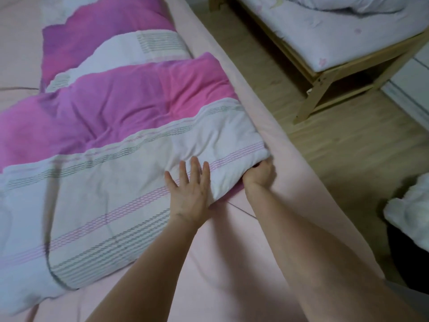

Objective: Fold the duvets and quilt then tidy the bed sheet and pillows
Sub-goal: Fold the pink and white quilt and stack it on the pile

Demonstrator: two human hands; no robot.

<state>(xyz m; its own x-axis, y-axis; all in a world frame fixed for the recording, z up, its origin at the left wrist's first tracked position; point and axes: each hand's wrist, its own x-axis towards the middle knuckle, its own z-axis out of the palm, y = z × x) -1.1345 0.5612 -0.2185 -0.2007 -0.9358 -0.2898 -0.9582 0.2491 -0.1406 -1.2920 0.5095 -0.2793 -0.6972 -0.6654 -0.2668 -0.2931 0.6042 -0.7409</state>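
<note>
The right hand [260, 174] was curled in a closed grip around the corner of the pink-and-white duvet [120, 135], near the bed's right edge. The left hand [189, 189] was laid flat, fingers spread, on the duvet's fold beside it, over the pink bed sheet [232, 263].

Left hand [189, 194] flat on duvet [120, 140]; right hand [260, 174] gripping its corner.

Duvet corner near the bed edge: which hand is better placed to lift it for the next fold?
Right. The right hand already grips the duvet at its corner, fingers tucked underneath. The left hand lies flat on top, fingers spread.
</note>
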